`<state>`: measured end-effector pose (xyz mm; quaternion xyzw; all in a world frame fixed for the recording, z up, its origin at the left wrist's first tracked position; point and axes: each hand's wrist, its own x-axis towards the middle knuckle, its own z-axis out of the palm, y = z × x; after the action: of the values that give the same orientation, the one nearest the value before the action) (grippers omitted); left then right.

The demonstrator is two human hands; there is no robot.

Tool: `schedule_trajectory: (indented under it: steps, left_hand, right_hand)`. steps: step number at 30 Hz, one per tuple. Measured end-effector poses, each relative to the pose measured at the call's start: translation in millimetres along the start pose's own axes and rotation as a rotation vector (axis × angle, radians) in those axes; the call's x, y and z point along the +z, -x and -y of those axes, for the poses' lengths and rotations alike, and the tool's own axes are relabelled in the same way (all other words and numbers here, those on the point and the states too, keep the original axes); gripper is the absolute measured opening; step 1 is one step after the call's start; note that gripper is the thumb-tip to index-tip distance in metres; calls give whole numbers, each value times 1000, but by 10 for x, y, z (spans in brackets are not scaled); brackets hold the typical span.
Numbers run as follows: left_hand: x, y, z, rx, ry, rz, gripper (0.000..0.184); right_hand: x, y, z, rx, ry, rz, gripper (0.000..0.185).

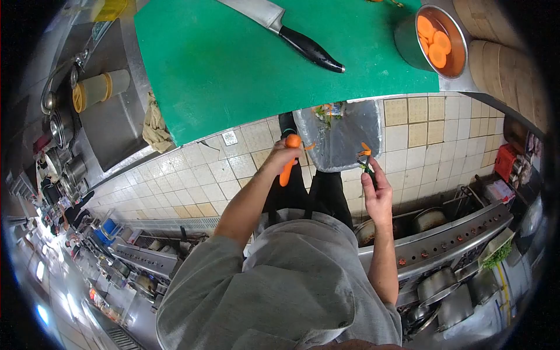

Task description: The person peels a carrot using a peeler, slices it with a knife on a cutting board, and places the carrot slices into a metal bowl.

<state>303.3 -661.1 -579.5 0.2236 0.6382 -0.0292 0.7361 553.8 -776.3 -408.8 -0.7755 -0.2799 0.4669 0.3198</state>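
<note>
My left hand (281, 157) is wrapped round an orange carrot (286, 175), whose thick end sticks out above the fingers and whose narrower end shows below. A small peeler (365, 167), dark and partly hidden by the fingers, is pinched in my right hand (379, 195). Orange peel strips (366, 150) cling at its tip. Both hands are over a bin (350, 140) lined with clear plastic, with green and orange scraps at its far end. Another peel strip (310, 146) shows beside the carrot, near the bin's left edge.
A green cutting board (221, 70) lies ahead, bearing a black-handled knife (312, 49). At its right corner stands a metal pot (411, 44) with carrot slices (437, 49). A crumpled cloth (154, 125) hangs at the left. A stove (449, 242) stands behind on the right.
</note>
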Motion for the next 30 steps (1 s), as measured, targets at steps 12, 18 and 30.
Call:
schedule_trajectory:
  steps: [12,18,30]
  left_hand:
    - [202,243,64,-97,392,172,52]
    - [335,988,-562,72,370,186,47]
    - [865,1957,-1715,631,601,581,54]
  right_hand:
    - [90,11,-193,110,-28,23,45]
    - [-18,-32,4,-10,14,56,45]
    - [-252,368,1340,-381,-37,66,46]
